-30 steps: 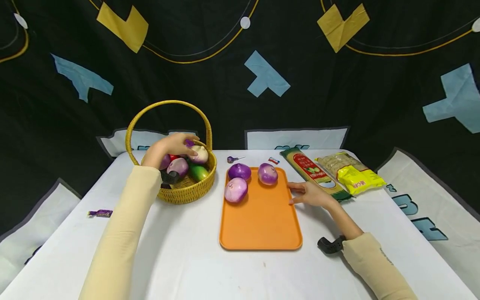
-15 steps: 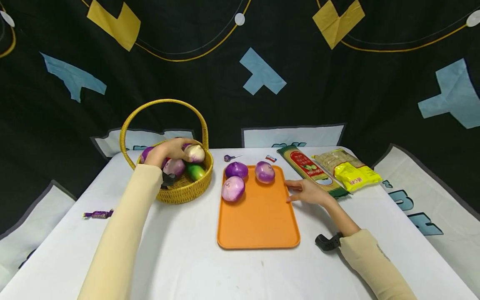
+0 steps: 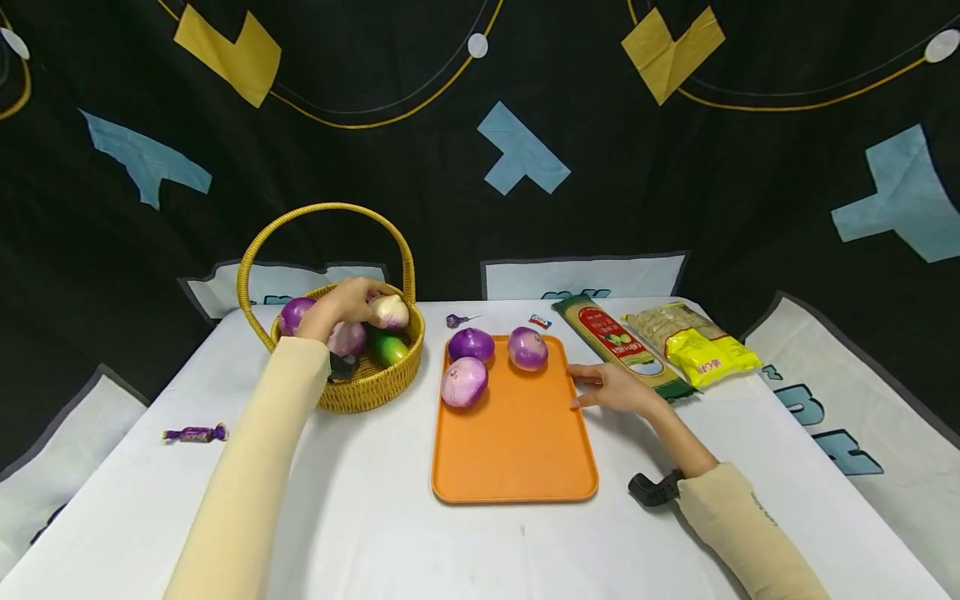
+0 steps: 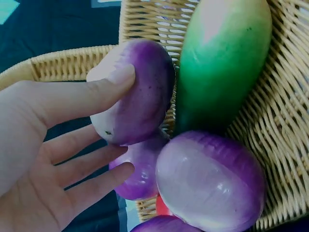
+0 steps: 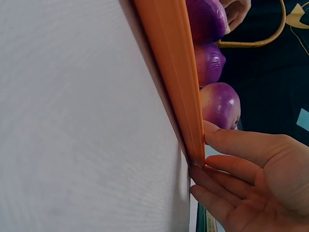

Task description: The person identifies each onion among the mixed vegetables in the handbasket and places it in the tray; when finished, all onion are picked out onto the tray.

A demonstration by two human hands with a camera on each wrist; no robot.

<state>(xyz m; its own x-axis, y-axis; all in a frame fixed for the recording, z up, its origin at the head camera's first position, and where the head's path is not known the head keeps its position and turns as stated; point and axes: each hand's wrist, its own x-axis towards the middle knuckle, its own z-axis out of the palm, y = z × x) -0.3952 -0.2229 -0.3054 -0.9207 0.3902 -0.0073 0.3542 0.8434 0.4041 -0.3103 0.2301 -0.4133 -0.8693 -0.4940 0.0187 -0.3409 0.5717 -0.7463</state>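
My left hand [image 3: 347, 302] reaches into the yellow wicker basket [image 3: 375, 393] and pinches a purple-and-white onion [image 4: 149, 96], its thumb lying across the skin. Below that onion, in the left wrist view, are more purple onions [image 4: 210, 181], and a smooth green fruit [image 4: 222, 63] lies beside it. My right hand [image 3: 618, 390] pinches the right rim of the orange tray [image 3: 517, 450], thumb on top and fingers against the outer edge. At the tray's far end sit three onions, one upper left [image 3: 471, 345], one nearer [image 3: 464, 382] and one to the right [image 3: 528, 349].
The basket's tall handle [image 3: 330, 207] arches over the left hand. Right of the tray lie a green-gold packet [image 3: 618, 337] and a yellow packet [image 3: 697, 346]. A lollipop [image 3: 457, 320], a small red-and-white candy [image 3: 540, 321] and a purple-wrapped candy [image 3: 197, 434] lie on the white table.
My left hand has drawn slightly left over the basket and keeps to the pale onion. The whole view has shifted a little; the right hand stays at the tray's rim.
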